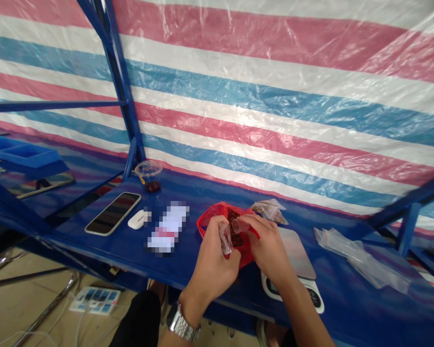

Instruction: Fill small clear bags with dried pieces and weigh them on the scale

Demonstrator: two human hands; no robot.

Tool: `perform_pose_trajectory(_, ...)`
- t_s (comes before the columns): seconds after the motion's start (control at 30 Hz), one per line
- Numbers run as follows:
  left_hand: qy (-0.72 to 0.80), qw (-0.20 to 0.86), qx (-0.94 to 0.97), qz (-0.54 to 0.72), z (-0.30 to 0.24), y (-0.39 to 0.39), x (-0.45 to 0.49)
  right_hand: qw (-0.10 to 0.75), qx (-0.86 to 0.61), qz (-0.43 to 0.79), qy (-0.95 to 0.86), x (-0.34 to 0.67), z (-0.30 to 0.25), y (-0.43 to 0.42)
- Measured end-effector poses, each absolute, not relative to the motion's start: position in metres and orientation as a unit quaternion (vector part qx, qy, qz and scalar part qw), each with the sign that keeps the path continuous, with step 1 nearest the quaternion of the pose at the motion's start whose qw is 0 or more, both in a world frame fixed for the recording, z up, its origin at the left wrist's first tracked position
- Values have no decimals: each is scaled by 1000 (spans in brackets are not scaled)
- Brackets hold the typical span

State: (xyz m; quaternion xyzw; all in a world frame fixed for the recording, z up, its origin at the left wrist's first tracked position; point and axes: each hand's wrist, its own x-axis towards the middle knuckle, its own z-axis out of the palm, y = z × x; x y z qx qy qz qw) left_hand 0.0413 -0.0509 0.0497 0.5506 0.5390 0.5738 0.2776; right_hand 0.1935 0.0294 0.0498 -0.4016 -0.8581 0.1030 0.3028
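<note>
The fingers [216, 230] of both hands are pinched closed on a small clear plastic bag [225, 239], the left hand [213, 262] and right hand [269, 251] each holding one side. Just beyond them, a red plastic bag [210, 218] lies open, its dark lumps [234, 227] between the hands, about equally near both. A kitchen scale [296, 253] sits beside the right hand.

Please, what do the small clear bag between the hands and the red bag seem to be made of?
The small clear bag seems to be thin transparent plastic film: it is glossy, and the light catches its soft creases. The red bag also looks like thin, shiny plastic, because it is crumpled like a light carrier bag, though the exact plastic cannot be told.
</note>
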Motion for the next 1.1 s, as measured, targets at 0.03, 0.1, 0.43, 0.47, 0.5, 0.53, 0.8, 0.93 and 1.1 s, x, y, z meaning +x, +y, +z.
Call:
perform_pose_trajectory(0.03, 542, 268, 551, 575, 47, -50, 43, 284, -387, 122, -869, 192, 51, 28)
perform_pose_trajectory(0.1, 562, 232, 550, 572, 40, -47, 44, 241, -377, 140, -883, 190, 51, 26)
perform_pose_trajectory(0.43, 669, 136, 574, 453, 31, -41, 34, 186, -451, 89, -868, 212, 51, 35)
perform_pose_trajectory(0.47, 671, 129, 574, 452, 32, -41, 34, 189, -450, 91, -868, 214, 53, 36)
perform_pose_trajectory(0.5, 670, 125, 573, 455, 33, -42, 35, 196, -448, 93, -867, 216, 55, 37)
perform_pose_trajectory(0.53, 669, 125, 569, 461, 34, -42, 35, 206, -445, 95, -866, 218, 57, 37)
perform_pose_trajectory(0.8, 709, 147, 527, 445, 45, -46, 37, 263, -366, 138, -882, 201, 57, 28)
perform_pose_trajectory(0.93, 776, 137, 512, 342, 46, -47, 35, 216, -374, 128, -893, 194, 48, 26)
perform_pose_trajectory(1.1, 798, 172, 517, 258, 40, -47, 35, 204, -438, 105, -869, 198, 45, 31)
